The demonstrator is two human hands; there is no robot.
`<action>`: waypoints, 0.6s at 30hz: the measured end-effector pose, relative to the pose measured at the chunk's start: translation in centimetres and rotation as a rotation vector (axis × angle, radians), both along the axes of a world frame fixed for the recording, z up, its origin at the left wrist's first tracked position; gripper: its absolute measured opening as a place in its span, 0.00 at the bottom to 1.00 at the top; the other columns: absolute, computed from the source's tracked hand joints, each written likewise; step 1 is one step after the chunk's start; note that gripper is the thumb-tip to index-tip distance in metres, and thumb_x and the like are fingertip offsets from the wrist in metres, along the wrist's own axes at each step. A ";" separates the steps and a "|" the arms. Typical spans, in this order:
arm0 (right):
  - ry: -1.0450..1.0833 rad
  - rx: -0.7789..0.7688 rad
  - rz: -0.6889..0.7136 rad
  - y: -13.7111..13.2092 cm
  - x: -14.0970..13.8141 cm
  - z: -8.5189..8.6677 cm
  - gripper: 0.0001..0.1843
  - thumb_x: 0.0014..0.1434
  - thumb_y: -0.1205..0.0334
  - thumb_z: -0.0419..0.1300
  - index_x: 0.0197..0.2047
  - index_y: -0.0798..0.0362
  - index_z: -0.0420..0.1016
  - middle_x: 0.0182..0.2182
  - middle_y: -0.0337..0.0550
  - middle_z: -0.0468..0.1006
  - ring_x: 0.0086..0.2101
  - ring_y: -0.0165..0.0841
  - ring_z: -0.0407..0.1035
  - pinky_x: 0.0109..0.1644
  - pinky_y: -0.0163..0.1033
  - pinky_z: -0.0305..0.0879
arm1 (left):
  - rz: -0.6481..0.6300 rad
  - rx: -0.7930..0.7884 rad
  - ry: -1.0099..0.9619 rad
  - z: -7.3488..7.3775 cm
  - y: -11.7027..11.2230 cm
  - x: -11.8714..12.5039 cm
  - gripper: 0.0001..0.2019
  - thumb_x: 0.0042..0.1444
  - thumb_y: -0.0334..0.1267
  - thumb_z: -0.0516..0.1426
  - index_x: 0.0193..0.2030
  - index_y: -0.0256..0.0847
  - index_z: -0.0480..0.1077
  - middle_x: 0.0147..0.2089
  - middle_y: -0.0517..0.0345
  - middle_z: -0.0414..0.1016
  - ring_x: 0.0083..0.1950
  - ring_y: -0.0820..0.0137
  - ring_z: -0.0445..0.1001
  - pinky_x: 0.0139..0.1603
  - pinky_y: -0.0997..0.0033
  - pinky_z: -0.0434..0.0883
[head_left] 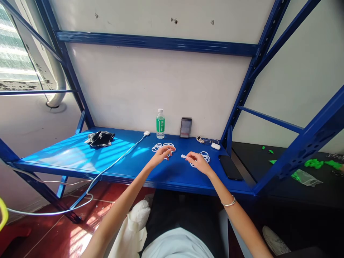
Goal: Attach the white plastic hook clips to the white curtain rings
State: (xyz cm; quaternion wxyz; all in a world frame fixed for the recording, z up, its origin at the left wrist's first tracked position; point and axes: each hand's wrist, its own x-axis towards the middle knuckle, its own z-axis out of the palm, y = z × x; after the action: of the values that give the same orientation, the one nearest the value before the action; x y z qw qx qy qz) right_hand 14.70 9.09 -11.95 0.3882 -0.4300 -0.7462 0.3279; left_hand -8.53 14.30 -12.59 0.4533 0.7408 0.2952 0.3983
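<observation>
My left hand reaches over a loose pile of white rings on the blue tabletop. Its fingers are bent but apart, and I see nothing held in them. Between the thumb and fingers of my right hand is a small white knobbly piece, too small to make out exactly; it points toward the left hand. A second bunch of white rings lies just behind and partly under the right hand.
The blue shelf table carries a water bottle, a propped phone, glasses, a white case, a black phone and crumpled black plastic. A white cable crosses the front edge. Blue posts flank both sides.
</observation>
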 end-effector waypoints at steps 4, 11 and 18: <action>-0.366 0.179 -0.305 0.8 2.6 0.0 0.16 0.63 0.51 0.50 0.30 0.52 0.67 0.32 0.40 0.72 0.29 0.31 0.64 0.31 0.35 0.56 | 0.235 0.278 0.367 -2.0 2.7 -1.9 0.16 0.60 0.46 0.49 0.42 0.37 0.72 0.45 0.47 0.73 0.44 0.62 0.70 0.43 0.63 0.69; -0.736 0.162 -0.413 1.5 5.2 -0.4 0.11 0.63 0.59 0.50 0.30 0.52 0.67 0.33 0.43 0.73 0.29 0.32 0.67 0.28 0.35 0.53 | 0.291 0.412 0.680 -3.7 4.0 -3.2 0.09 0.54 0.41 0.55 0.36 0.39 0.72 0.41 0.45 0.73 0.43 0.58 0.71 0.40 0.64 0.67; -0.740 0.120 -0.372 1.6 5.5 -0.5 0.12 0.63 0.57 0.51 0.31 0.53 0.68 0.36 0.43 0.73 0.31 0.31 0.68 0.29 0.34 0.55 | 0.245 0.418 0.759 -3.9 3.7 -2.8 0.08 0.54 0.40 0.56 0.33 0.39 0.72 0.40 0.46 0.72 0.44 0.57 0.70 0.42 0.65 0.66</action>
State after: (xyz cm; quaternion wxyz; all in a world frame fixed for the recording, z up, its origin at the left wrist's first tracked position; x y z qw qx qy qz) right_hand 20.17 10.69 -12.48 0.1710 -0.6229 -0.7627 0.0314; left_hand -11.31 18.04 -16.49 0.1032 0.8697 0.4394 0.2000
